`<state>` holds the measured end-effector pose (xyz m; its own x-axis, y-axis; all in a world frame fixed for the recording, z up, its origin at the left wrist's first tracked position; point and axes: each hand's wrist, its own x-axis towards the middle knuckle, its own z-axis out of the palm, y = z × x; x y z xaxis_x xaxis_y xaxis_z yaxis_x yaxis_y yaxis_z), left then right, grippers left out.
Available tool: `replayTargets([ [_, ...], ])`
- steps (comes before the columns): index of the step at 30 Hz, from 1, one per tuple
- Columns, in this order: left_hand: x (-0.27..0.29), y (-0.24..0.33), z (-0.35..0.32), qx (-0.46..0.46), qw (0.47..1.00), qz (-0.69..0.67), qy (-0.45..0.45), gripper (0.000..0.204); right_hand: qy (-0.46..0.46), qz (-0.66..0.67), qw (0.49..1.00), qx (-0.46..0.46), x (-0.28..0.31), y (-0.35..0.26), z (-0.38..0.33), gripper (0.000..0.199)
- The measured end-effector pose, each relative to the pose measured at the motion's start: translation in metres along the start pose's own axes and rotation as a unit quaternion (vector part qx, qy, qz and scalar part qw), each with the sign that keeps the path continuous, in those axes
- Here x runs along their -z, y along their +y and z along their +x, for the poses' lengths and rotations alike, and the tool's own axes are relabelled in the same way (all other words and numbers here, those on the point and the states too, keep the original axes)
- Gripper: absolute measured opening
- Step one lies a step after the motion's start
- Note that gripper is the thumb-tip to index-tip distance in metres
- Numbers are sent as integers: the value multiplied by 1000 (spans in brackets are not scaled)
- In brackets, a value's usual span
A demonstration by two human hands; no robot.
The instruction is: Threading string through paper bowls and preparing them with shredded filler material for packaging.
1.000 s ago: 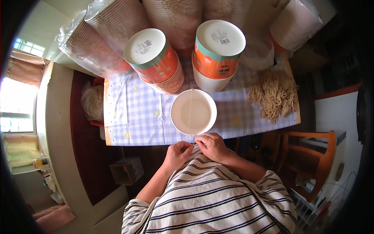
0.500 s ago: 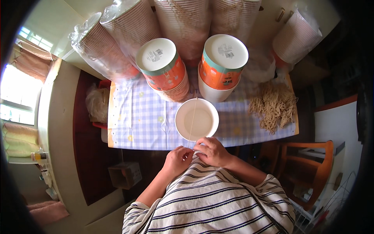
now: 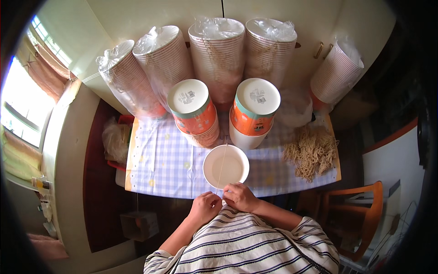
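A round white paper bowl (image 3: pixel 226 166) stands upright on the blue checked tablecloth (image 3: pixel 159 164), near the table's front edge. A thin pale string (image 3: pixel 222 164) runs across its mouth from the far side toward me. My right hand (image 3: pixel 240 197) pinches the near end of that string just below the bowl's rim. My left hand (image 3: pixel 205 206) sits beside it, fingers curled, touching the same string end. Both hands are at the table's front edge, close to my striped shirt.
Two upside-down stacks of orange and white bowls (image 3: pixel 194 112) (image 3: pixel 253 112) stand behind the single bowl. Several tall plastic-wrapped bowl stacks (image 3: pixel 219 55) line the back. A heap of pale strings (image 3: pixel 310 153) lies at the right. An orange chair (image 3: pixel 365 219) is at lower right.
The view has tilted so the table sits lower in the picture. My hands stay pinched together on the string at the bowl's near rim.
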<state>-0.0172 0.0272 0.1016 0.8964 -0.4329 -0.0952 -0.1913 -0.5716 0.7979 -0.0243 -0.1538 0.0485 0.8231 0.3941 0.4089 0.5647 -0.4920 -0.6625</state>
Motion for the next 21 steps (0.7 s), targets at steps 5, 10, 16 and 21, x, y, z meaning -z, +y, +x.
replayTargets([
  [5,0,-2,3,-79,997,-5,1,7,1,-50,998,24,-4,13,-8,10],
  [10,3,3,12,-166,986,9,-9,6,-10,-119,992,48,1,22,-12,13],
  [16,0,14,21,-273,960,61,-11,11,3,45,997,-62,11,12,-2,30],
  [21,-7,11,28,-327,937,115,-34,20,-7,669,682,-296,31,33,13,57],
])
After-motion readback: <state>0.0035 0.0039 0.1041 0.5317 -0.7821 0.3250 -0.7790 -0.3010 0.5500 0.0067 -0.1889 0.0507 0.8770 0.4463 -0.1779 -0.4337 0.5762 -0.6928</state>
